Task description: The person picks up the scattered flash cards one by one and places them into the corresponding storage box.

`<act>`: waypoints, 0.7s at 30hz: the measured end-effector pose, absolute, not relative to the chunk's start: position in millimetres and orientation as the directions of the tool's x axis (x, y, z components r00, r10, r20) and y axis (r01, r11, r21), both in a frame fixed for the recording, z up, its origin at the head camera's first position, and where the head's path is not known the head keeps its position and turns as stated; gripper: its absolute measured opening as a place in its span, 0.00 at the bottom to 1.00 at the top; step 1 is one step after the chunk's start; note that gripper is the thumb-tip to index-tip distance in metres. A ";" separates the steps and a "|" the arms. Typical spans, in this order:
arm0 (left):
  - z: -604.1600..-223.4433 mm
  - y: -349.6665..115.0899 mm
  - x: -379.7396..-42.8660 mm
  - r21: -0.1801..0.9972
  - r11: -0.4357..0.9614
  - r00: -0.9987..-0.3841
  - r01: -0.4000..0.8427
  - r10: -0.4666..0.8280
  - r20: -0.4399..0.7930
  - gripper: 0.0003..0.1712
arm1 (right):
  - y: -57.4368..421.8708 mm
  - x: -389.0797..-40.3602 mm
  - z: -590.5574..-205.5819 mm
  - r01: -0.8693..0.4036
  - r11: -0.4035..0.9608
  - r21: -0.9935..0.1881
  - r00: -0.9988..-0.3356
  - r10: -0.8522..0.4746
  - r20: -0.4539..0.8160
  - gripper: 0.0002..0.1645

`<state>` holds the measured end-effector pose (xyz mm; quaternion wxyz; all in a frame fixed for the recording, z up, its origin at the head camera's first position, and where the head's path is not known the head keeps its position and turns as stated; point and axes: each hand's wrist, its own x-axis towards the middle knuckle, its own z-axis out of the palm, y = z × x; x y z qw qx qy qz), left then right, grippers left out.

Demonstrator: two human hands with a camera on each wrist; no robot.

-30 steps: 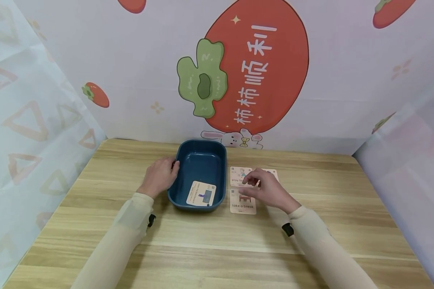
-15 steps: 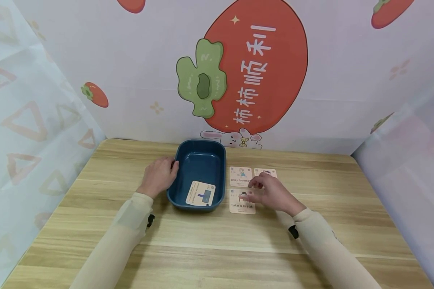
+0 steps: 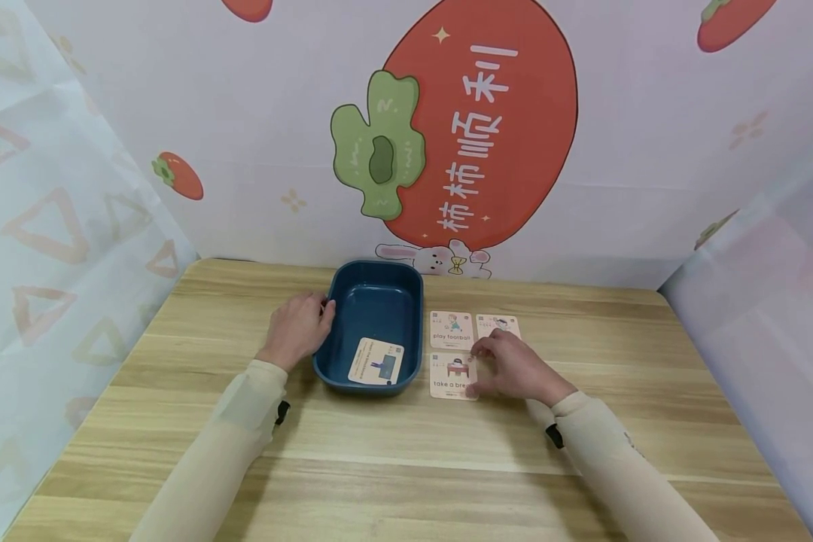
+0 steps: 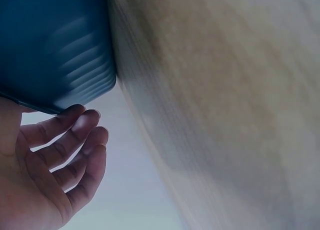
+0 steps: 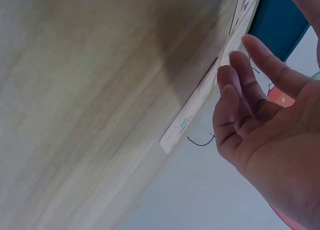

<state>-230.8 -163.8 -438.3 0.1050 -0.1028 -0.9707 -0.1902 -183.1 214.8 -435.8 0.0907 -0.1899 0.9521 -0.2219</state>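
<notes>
My left hand (image 3: pixel 296 327) holds the left rim of a deep blue plastic tray (image 3: pixel 379 312), thumb over the edge. In the left wrist view its other fingers curl beside the outer wall. One word card (image 3: pixel 376 362) lies askew inside the tray, at the near end. My right hand (image 3: pixel 515 367) hovers over the right edge of the "take a break" card (image 3: pixel 451 369), thumb at the lower corner and fingers at the upper one. That card lies flat. Beyond it are the "play football" card (image 3: pixel 451 331) and a third card (image 3: pixel 497 324), partly covered by my right hand.
The wooden table (image 3: pixel 393 467) meets a white printed backdrop (image 3: pixel 264 113) along its far edge, just behind the tray. More printed sheets close off the left and right sides.
My right hand has drawn back rightward from over the cards to the "take a break" card's right edge, uncovering the "play football" card. The left hand and tray have stayed put.
</notes>
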 end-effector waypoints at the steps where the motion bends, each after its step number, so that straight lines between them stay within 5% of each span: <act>1: -438.1 -163.8 -230.8 0.346 0.907 -0.957 0.238 0.159 0.242 0.21 | 215.3 -183.1 -436.3 -0.323 0.830 -0.454 -0.910 -0.404 -0.092 0.38; 12: -437.9 -164.3 -231.3 0.346 0.911 -0.961 0.223 0.146 0.235 0.23 | 216.8 -182.4 -441.2 -0.333 0.841 -0.427 -0.902 -0.417 -0.117 0.48; 21: -437.0 -163.1 -230.1 0.340 0.911 -0.957 0.232 0.152 0.246 0.21 | 216.6 -182.7 -441.9 -0.330 0.839 -0.432 -0.901 -0.417 -0.123 0.45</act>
